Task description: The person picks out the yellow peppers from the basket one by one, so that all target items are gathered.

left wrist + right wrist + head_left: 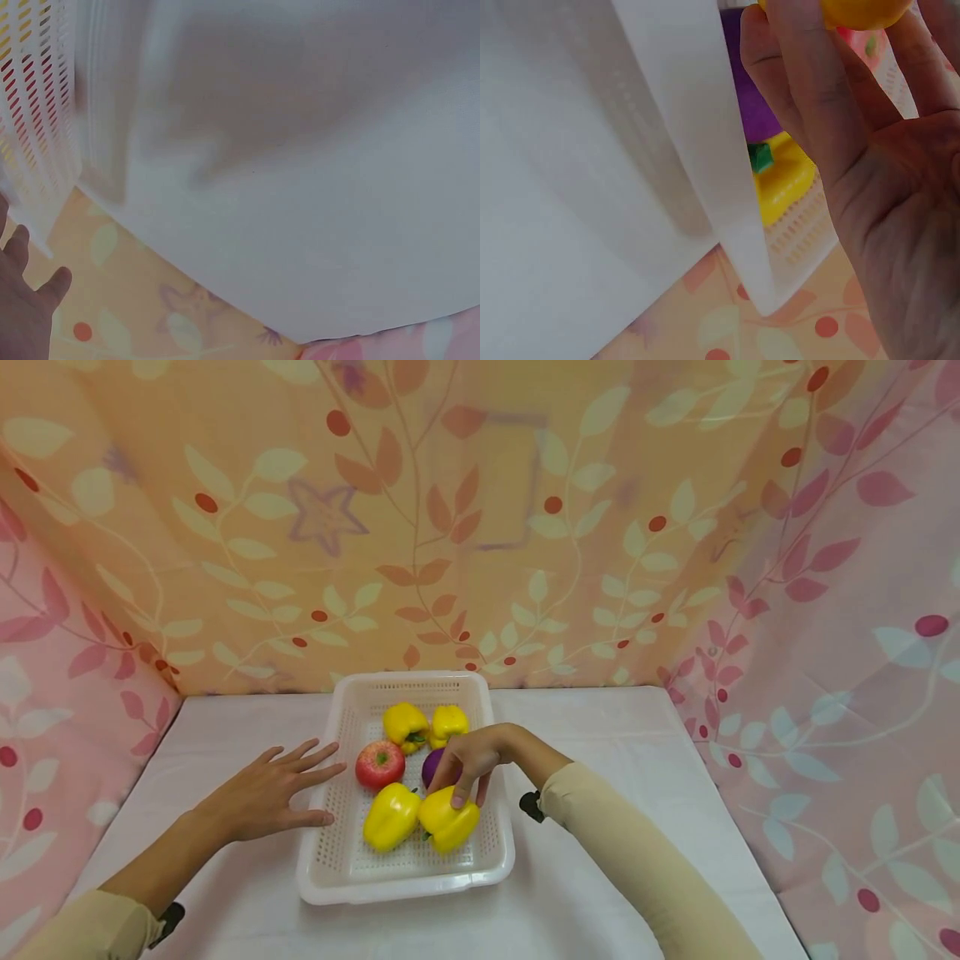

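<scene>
A white plastic basket (408,891) holds several yellow bell peppers, a red apple (380,766) and a purple item (430,766) mostly hidden by fingers. My right hand (480,752) reaches over the basket's right side and grips the front-right yellow bell pepper (453,828) from above. In the right wrist view, that pepper (866,10) shows at the top between the fingers. Beside it lies another yellow bell pepper (392,818). My left hand (262,793) is spread with straight fingers at the basket's left rim, holding nothing.
Two more yellow bell peppers, one on the left (406,725) and one on the right (450,724), lie at the basket's far end. The basket stands on a white-covered table (600,735). Floral cloth (480,527) hangs behind the table and along both sides.
</scene>
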### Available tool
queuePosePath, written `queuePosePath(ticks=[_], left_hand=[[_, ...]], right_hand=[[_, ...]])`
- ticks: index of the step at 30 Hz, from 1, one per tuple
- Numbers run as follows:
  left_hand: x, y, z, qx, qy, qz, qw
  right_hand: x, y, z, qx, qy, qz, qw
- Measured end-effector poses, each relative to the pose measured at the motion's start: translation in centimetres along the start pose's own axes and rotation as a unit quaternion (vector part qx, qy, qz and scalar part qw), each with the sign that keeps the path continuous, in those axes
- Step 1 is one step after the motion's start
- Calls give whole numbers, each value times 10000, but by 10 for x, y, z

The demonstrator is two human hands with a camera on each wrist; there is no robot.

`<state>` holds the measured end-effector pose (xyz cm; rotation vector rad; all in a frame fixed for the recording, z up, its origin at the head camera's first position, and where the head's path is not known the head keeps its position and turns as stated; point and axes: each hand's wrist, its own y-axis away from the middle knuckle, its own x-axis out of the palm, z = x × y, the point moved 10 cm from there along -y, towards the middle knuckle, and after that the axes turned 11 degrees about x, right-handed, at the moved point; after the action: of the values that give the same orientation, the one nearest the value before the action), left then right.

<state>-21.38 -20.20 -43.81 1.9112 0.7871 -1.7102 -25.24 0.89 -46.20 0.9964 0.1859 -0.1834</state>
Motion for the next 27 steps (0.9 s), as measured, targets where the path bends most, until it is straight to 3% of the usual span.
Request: queuePosePath(ticks=[7,13,18,27], left_hand=[[1,1,0,-8,33,-41,10000],[0,1,0,7,-2,-65,10000],[0,0,0,-2,-11,-31,10000],[3,0,2,-67,21,1,10000]], right_hand=[[-18,20,5,-526,-163,-431,9976],[-40,43,3,-1128,-674,-996,9863],[-63,61,-14,-1445,-1076,-1700,9688],[-96,87,-56,-1867,-1881,-2728,9248]])
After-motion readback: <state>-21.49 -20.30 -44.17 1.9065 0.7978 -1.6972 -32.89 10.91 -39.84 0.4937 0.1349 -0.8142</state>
